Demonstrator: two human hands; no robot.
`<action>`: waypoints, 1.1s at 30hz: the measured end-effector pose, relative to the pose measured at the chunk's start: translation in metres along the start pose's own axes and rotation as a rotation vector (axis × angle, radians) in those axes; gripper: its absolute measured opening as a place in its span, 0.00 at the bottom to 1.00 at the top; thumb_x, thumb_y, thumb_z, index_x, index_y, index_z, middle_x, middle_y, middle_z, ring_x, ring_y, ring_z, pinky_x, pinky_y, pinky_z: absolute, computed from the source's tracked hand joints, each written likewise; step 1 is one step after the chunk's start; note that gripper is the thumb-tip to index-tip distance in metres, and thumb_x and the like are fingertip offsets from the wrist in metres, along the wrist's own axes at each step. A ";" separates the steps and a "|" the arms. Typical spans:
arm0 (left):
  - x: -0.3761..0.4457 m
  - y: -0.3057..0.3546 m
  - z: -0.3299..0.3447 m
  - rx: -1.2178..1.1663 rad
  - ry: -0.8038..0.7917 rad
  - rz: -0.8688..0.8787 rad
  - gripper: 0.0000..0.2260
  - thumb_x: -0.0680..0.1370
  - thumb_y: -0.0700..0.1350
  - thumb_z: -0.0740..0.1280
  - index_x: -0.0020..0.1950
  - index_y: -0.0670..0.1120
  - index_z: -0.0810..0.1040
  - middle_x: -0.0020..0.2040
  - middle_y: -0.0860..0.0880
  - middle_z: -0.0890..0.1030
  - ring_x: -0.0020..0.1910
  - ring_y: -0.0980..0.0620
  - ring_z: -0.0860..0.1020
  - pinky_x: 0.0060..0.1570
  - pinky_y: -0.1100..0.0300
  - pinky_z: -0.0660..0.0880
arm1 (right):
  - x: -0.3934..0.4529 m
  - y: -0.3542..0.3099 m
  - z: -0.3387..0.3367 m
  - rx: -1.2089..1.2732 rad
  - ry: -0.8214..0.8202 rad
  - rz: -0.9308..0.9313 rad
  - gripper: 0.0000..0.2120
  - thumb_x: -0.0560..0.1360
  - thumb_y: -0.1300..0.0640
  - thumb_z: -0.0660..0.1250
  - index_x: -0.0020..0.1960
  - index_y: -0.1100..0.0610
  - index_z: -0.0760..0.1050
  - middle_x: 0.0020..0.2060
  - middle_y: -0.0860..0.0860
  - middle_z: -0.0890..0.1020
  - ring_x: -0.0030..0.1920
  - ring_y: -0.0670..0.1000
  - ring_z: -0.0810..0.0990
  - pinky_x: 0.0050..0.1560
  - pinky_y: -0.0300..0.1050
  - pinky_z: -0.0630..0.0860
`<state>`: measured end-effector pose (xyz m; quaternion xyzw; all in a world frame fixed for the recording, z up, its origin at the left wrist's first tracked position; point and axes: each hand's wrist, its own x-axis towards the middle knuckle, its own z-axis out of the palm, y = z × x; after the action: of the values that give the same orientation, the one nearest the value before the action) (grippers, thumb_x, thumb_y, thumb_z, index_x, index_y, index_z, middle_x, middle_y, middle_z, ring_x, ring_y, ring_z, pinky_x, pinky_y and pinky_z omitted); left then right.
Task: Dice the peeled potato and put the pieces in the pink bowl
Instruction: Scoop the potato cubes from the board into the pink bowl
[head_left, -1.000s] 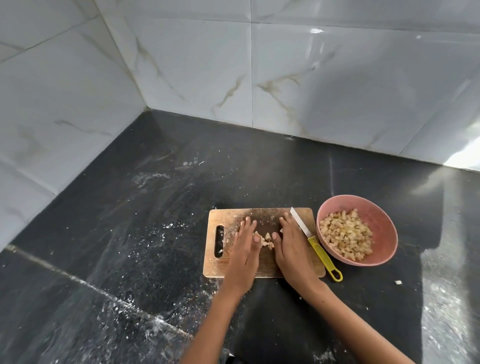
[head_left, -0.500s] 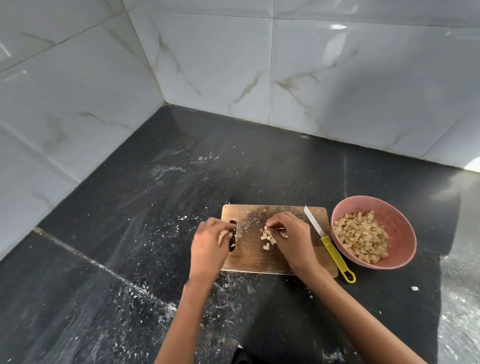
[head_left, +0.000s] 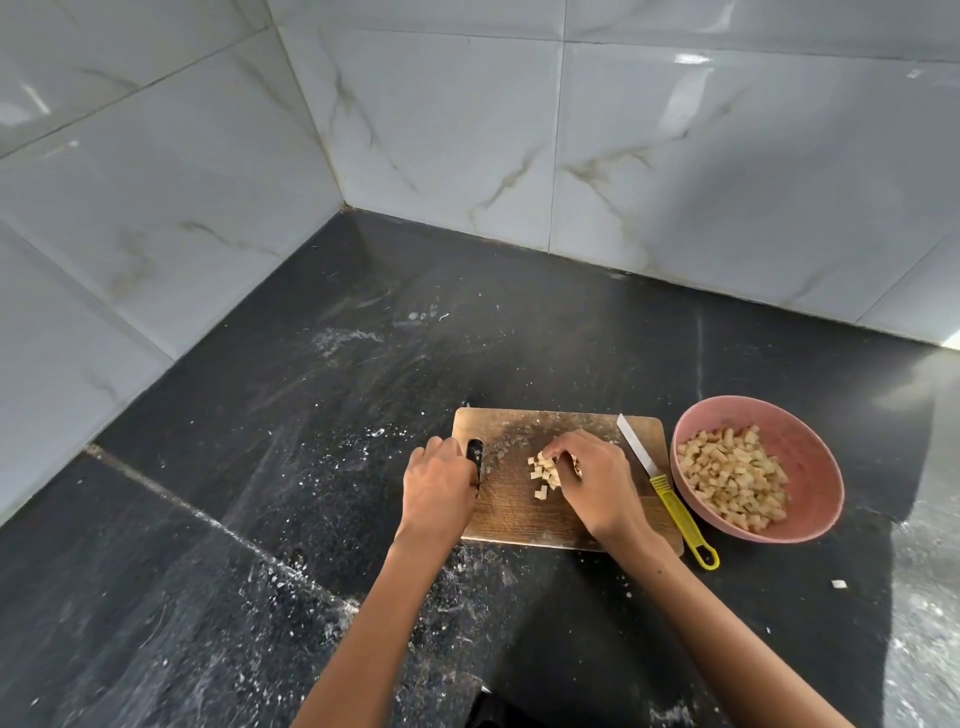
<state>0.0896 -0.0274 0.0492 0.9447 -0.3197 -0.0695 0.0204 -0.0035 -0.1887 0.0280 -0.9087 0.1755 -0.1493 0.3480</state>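
The left hand (head_left: 439, 486) grips the left end of the wooden cutting board (head_left: 519, 512), its fingers curled over the edge by the dark handle slot (head_left: 475, 457), which shows just past the knuckles. The right hand (head_left: 597, 480) rests on the middle of the board with its fingers bent and drawn close together, their tips closing on a small heap of potato cubes (head_left: 543, 475). A few of those cubes lie just to the left of the fingertips and just below them, bare on the wood; whether any cube is actually lifted off the board cannot be told.

Just beyond the back of the right hand, toward the right end of the board, lies a knife (head_left: 660, 483) with a white blade and a yellow handle. The blade rests on the board, pointing away from the person, and the handle runs off the near right corner onto the counter. Neither hand touches it.

Further right of the knife, close beside the board, stands the pink bowl (head_left: 815, 452), holding a pile of diced potato (head_left: 732, 475). One stray piece (head_left: 838, 584) lies on the counter on the near side of the bowl, well apart from both hands.

The board and bowl sit on a black stone counter (head_left: 311, 467) smeared with white powdery marks, mostly to the left of the left hand. White marbled tiles (head_left: 675, 156) line the two walls that meet in the far corner.
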 end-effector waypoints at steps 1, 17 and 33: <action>0.000 0.000 0.002 0.008 0.008 0.014 0.10 0.80 0.45 0.63 0.57 0.49 0.81 0.56 0.51 0.75 0.58 0.52 0.69 0.61 0.58 0.66 | 0.000 0.001 -0.001 0.003 0.007 0.000 0.09 0.74 0.67 0.66 0.48 0.56 0.81 0.45 0.48 0.83 0.47 0.47 0.80 0.49 0.41 0.77; 0.005 0.045 0.019 -0.821 0.120 -0.111 0.12 0.78 0.37 0.64 0.59 0.46 0.81 0.53 0.52 0.82 0.47 0.61 0.78 0.47 0.77 0.70 | -0.021 0.028 0.013 -0.398 -0.252 -0.146 0.44 0.75 0.30 0.48 0.78 0.60 0.44 0.76 0.53 0.43 0.76 0.51 0.40 0.74 0.47 0.40; -0.003 0.047 0.027 -0.742 -0.051 0.007 0.28 0.75 0.33 0.68 0.73 0.48 0.68 0.65 0.51 0.71 0.64 0.53 0.71 0.67 0.55 0.68 | -0.028 0.016 -0.012 -0.395 -0.278 -0.169 0.24 0.75 0.65 0.65 0.71 0.56 0.68 0.72 0.54 0.65 0.73 0.54 0.60 0.57 0.50 0.77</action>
<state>0.0555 -0.0629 0.0268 0.8700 -0.2764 -0.2040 0.3536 -0.0369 -0.1949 0.0217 -0.9823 0.0753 -0.0141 0.1708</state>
